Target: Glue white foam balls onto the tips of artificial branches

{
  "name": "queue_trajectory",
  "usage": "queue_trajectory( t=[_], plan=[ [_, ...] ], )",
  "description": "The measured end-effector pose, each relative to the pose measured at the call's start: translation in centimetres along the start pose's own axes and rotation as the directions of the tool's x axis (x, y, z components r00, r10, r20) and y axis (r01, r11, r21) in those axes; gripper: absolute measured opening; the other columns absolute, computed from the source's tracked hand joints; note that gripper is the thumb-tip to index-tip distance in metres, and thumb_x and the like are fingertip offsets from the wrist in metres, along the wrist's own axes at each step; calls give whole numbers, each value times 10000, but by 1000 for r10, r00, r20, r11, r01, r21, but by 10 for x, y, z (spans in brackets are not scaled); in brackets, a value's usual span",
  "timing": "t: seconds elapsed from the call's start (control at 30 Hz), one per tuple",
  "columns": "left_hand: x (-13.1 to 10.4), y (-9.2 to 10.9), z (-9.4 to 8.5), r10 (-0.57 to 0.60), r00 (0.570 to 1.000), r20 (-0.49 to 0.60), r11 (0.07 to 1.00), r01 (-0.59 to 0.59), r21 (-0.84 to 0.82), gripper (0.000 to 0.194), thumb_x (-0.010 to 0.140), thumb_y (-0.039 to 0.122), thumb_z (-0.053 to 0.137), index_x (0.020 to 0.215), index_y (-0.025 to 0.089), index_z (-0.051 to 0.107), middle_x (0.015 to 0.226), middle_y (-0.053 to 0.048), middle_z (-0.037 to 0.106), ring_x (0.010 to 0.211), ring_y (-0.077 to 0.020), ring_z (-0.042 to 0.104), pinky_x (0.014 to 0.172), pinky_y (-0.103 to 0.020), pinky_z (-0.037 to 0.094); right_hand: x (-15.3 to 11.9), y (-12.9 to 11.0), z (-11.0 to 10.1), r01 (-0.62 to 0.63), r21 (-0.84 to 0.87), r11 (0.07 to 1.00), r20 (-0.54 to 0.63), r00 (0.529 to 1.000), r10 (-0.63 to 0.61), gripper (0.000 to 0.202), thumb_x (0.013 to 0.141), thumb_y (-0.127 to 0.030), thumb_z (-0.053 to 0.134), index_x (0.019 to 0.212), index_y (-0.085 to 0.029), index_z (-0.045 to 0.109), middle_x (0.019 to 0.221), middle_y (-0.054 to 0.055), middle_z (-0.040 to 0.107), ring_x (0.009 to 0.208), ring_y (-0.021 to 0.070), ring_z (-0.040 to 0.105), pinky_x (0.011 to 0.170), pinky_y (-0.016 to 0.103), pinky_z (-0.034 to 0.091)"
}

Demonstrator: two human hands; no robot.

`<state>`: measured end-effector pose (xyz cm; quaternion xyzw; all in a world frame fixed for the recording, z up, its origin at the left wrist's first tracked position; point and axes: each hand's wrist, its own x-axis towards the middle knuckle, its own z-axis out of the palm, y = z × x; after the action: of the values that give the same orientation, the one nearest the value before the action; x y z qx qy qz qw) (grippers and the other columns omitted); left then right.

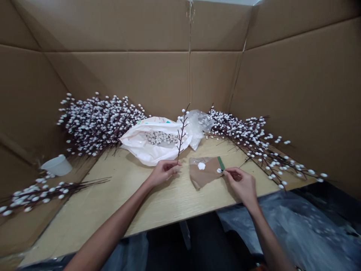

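From the head camera, the left hand (163,171) is pinched shut on the bottom end of a thin dark-brown twig dotted with small white bead buds (182,131). The twig stands nearly upright, its long axis running from the fingers up and slightly to the right, toward the back edge of the pale wooden desk (118,195). The right hand (241,182) is closed at the fingertips on a small white bead (219,170), held at the right edge of a creased brown paper scrap (204,174) with a blob of white glue (201,165) on it. The scrap lies flat between the two hands, near the middle of the desk, so the bead sits to the right of the twig's base, apart from it.

Behind the twig, a white plastic bag of loose white beads (153,140) lies open. Heaps of finished beaded branches fill the back left corner (96,122) and the right edge (254,139). A small white cup (58,165) stands beyond the left edge.
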<state>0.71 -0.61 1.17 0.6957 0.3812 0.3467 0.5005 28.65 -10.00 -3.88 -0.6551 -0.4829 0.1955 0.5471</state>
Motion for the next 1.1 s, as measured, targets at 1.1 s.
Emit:
queue_trajectory(
  t=[1.1],
  plan=[
    [-8,12,-3,108,992,-60,969,-119,-215,320,715,399,724,880,125,745,722,-44,656,601,-113,509,585,-228,409,47,-115,119,-422,502,755,760,632,-153,283,650,-379,769,799,-141,733,813,49,707,729,147,625,720,269,491]
  ],
)
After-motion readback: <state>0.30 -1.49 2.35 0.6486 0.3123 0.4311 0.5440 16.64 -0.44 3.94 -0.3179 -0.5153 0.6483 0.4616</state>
